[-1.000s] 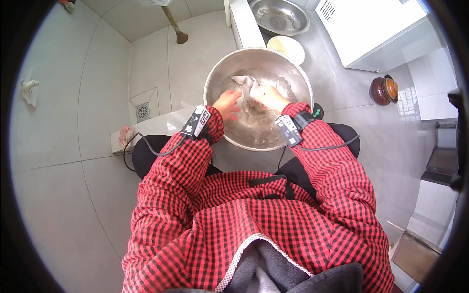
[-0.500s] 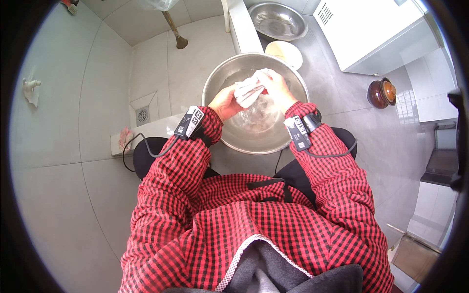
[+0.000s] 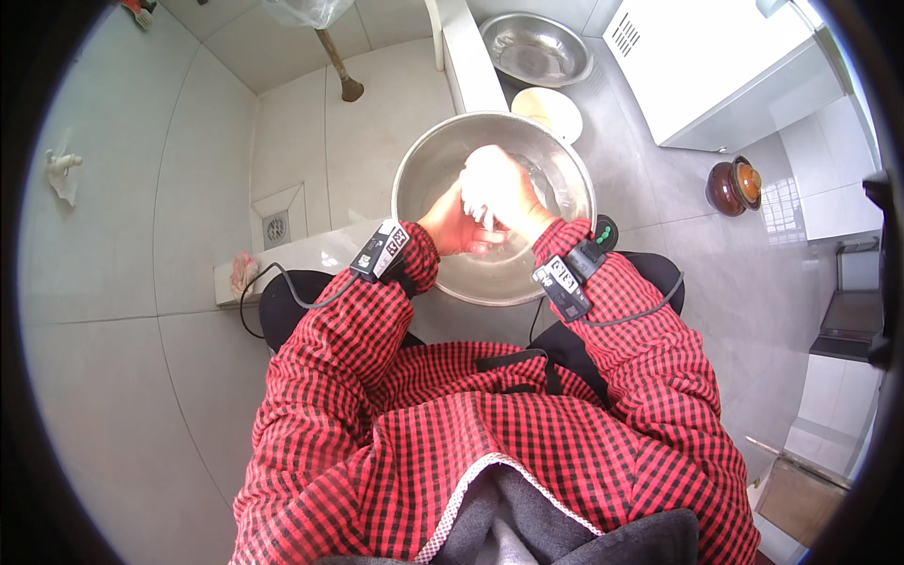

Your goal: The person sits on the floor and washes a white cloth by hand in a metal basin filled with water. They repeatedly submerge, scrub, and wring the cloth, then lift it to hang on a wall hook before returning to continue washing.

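A pale tiled floor (image 3: 141, 377) fills most of the view, with a white appliance (image 3: 716, 66) at the upper right. The person wears a red checked top, both sleeves reaching into a large steel basin (image 3: 424, 165) that sits on the floor in front of the knees and holds some water. A second, smaller steel basin (image 3: 535, 47) lies farther off, with a cream bowl (image 3: 556, 111) between the two. A small brown lidded pot (image 3: 733, 185) stands well to the right, and a floor drain (image 3: 275, 228) sits to the left.

Inside the large basin the right hand (image 3: 504, 188) is closed over a white, wet lump (image 3: 482, 193), its fingers pressed together around it. The left hand (image 3: 454, 228) lies just beneath, touching the lump from below; whether its fingers are curled or spread cannot be told
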`<state>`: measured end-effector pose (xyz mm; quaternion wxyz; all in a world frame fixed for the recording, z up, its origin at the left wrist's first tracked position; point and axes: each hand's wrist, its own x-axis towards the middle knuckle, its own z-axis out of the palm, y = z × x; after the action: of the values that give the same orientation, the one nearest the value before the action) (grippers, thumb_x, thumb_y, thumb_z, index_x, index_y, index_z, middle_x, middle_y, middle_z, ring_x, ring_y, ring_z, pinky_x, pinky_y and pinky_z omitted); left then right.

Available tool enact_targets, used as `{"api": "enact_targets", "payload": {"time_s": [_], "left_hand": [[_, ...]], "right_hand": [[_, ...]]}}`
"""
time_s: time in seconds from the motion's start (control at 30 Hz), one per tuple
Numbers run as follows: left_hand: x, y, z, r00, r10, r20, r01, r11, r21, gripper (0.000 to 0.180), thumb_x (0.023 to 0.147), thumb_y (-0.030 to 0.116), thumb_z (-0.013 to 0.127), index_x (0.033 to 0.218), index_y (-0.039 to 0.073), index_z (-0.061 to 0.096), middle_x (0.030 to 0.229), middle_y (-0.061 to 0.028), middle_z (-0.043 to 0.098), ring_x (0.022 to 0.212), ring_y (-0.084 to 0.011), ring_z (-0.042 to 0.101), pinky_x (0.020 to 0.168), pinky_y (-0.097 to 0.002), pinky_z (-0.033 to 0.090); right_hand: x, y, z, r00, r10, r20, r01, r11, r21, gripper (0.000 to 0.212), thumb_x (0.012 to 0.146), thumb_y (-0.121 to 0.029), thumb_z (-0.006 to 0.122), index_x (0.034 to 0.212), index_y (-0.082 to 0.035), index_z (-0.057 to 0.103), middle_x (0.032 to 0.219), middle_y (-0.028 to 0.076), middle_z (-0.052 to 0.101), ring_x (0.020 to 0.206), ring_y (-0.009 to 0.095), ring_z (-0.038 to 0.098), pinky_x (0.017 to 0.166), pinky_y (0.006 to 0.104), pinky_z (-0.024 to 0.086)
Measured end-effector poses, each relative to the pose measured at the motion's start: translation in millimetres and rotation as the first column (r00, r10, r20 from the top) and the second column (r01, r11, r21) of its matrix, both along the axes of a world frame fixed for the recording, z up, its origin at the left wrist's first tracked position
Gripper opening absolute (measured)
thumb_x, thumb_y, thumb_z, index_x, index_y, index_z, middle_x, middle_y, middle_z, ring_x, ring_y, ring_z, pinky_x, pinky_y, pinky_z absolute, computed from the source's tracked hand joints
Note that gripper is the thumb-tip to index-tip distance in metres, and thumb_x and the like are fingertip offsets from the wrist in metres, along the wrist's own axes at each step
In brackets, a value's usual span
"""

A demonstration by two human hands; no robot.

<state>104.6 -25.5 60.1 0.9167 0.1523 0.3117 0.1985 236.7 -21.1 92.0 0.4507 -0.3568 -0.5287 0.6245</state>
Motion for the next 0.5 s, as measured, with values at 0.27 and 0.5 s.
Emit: {"api": "enact_targets", "payload": {"time_s": [0.27,0.5], "left_hand": [[16.2,11.9,3.3,0.679,0.599,-0.425,-0.404,0.788,0.465,0.034,0.077,0.043,0.058,0.076,0.010,0.053,0.059,0.0003,0.050,0.046,-0.0093,0.044,0.041,-0.0257,0.035],[27.3,6.9,7.1,0.572,0.752,-0.328,0.005,0.396,0.918,0.024,0.077,0.024,0.062,0.073,0.002,0.055,0.064,-0.0093,0.058,0.058,-0.0167,0.055,0.055,-0.0273,0.044]], "right_hand": [[-14.0,-4.5,-22.8,0.922,-0.387,0.024,0.386,0.922,0.034,0.017,0.081,-0.008,0.050,0.098,-0.006,0.048,0.085,0.005,0.052,0.074,0.014,0.051,0.068,0.0258,0.045],[-13.2,4.2,-30.3,0.907,-0.412,-0.084,0.339,0.836,-0.432,0.016,0.084,-0.009,0.039,0.098,-0.009,0.047,0.083,0.007,0.052,0.072,0.018,0.052,0.060,0.0301,0.046]]}}
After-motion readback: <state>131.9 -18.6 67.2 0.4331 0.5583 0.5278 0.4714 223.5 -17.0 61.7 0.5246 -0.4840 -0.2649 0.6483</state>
